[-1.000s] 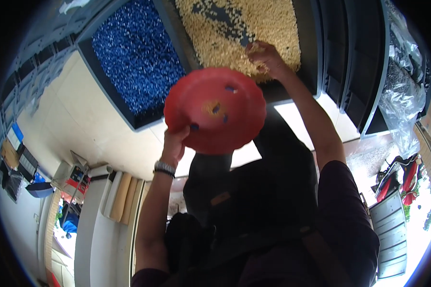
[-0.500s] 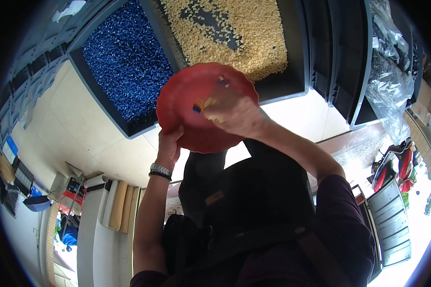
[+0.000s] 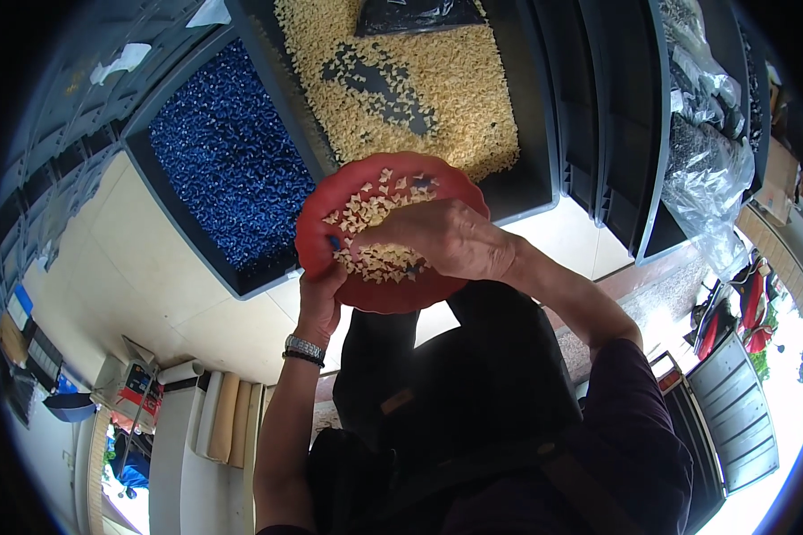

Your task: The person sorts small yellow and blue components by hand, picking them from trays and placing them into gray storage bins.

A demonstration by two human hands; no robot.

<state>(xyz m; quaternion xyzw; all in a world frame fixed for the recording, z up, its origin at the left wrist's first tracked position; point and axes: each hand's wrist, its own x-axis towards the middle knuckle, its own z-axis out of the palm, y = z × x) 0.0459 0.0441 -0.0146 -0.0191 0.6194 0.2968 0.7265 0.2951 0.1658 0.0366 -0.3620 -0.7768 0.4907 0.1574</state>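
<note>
My left hand grips a red scalloped dish at its left edge, thumb over the rim. Inside the dish lie many small cream plastic pieces, with a few blue bits among them. My right hand reaches into the dish from the right, palm down. Its fingers stretch leftward over the cream pieces and touch them; the fingertips are partly hidden.
Beyond the dish stand a dark bin of blue pieces and another bin of cream pieces, with a dark bag in the latter. Stacked dark bins and clear plastic bags are at right.
Cream pieces now cover much of the dish, which was nearly bare. My right hand has moved slightly right and down. The dish sits a little lower, and the dark bag has come into view.
</note>
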